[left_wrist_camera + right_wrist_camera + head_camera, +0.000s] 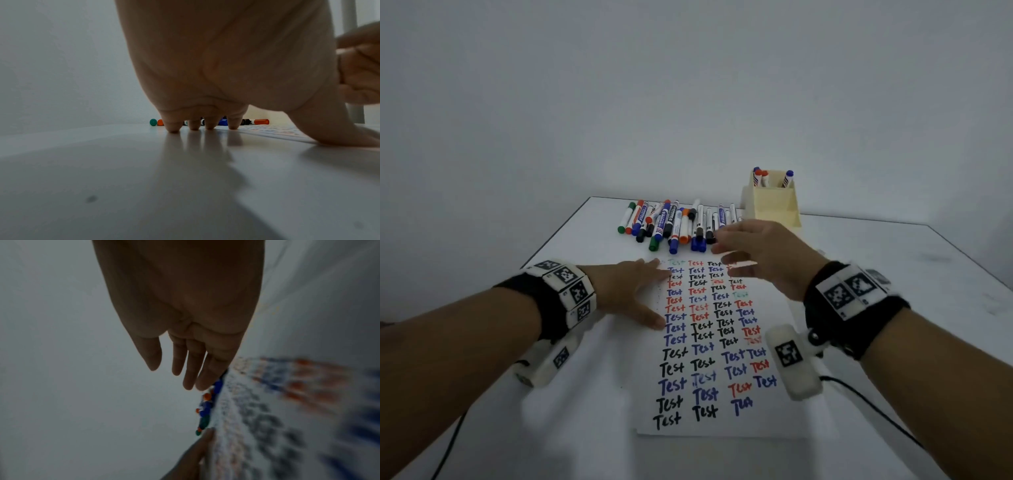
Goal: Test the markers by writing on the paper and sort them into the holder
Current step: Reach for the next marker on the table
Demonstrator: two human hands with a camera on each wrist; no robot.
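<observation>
left hand [631, 291] flat, fingers spread on paper [719, 421] | right hand [763, 253] loose, empty — over cylindrical markers [671, 222]

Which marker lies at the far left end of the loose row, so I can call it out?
Start at the cream holder at the table's far edge, then follow the row of loose markers leftward from it. The last one is the green-capped marker, white-barrelled; its immediate neighbour is capped red.
</observation>
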